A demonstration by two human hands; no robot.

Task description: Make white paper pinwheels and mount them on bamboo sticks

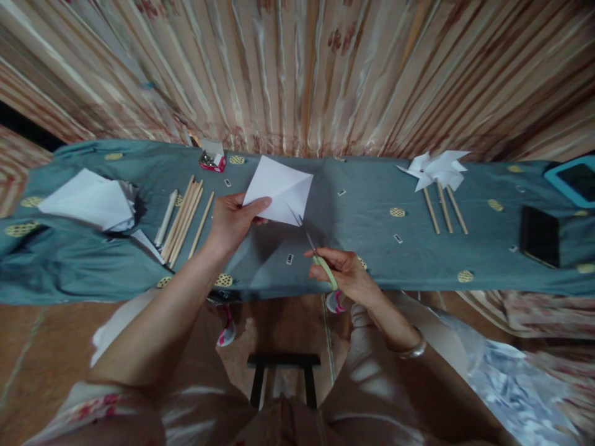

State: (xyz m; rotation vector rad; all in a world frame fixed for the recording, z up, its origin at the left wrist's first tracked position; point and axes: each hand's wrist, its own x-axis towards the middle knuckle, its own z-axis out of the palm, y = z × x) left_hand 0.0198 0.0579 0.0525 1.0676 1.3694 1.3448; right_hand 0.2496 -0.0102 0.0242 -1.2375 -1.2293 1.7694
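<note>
Between thumb and fingers, my left hand (237,217) grips a square sheet of white paper (274,179) by its left corner, above the table. Faint crease lines run across the sheet. My right hand (341,269) is wrapped round the light green handles of a pair of scissors (307,234). The blades point up and left and lie at the lower right corner of the paper. Whether they are cutting into it is hard to make out.
On the green cloth (362,241) at left lie a stack of white paper (88,201), several wooden sticks (186,217) and a small red box (212,160). White paper pinwheels (437,168) on sticks lie right, near a black phone (539,236) and a blue-framed device (576,179). A curtain (297,74) hangs behind.
</note>
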